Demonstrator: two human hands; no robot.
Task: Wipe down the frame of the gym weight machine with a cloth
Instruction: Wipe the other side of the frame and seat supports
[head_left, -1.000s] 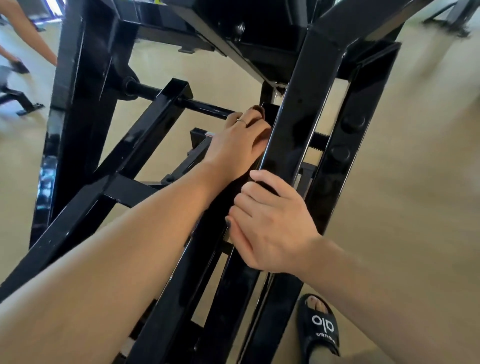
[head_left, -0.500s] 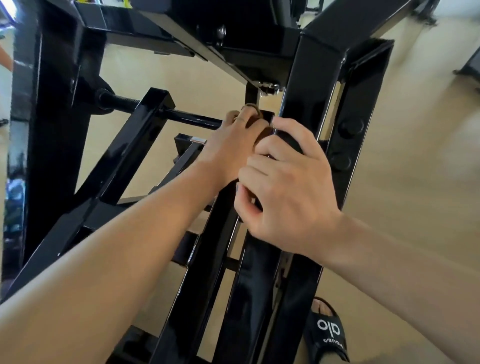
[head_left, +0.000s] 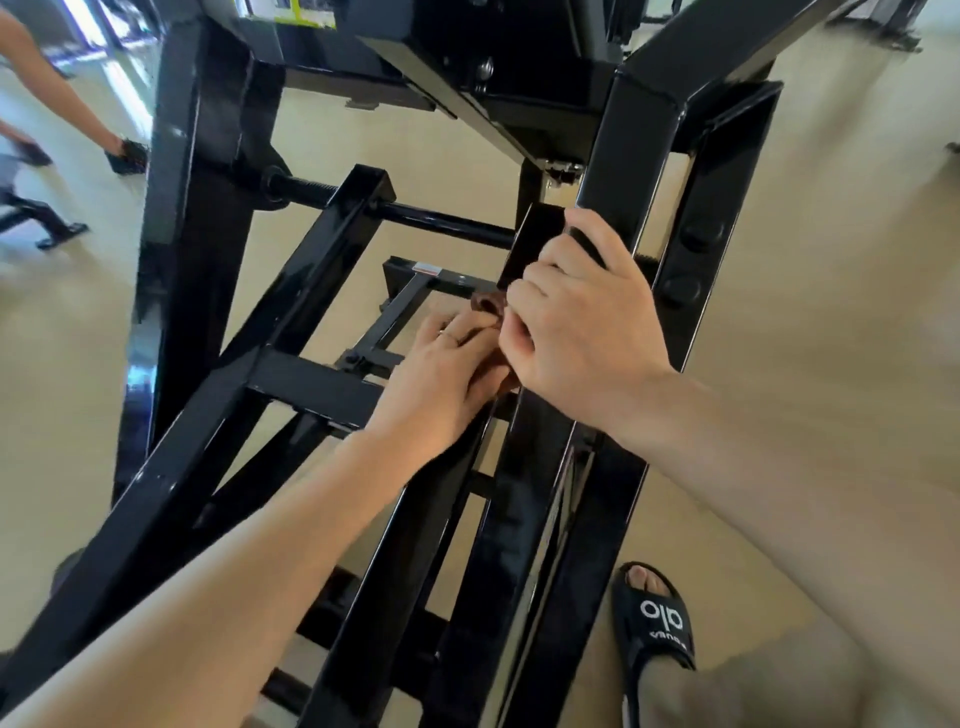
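A small brown bunched cloth sits at the centre of the view, pressed between both hands against the glossy black steel frame of the weight machine; only a fold at the top and a strip lower down show, the remainder being hidden by fingers. The left hand, a thin ring on one finger, curls its fingers round the cloth from the left. The right hand lies just beside and partly over it: its lower fingers are bent in toward the cloth, touching the left fingers, while its upper fingers wrap the edge of the slanted square-section upright. Both grips are thus clenched, the left on the cloth and the right on the frame upright.

To the left of the hands a diagonal black brace meets a short crossbar, and a round black rod runs horizontally behind them. Beneath the frame lies a pale beige gym floor. At lower right a foot in a black slide sandal with white lettering stands on the floor beside the frame base. At upper left another person's arm reaches in with a dark-gloved hand.
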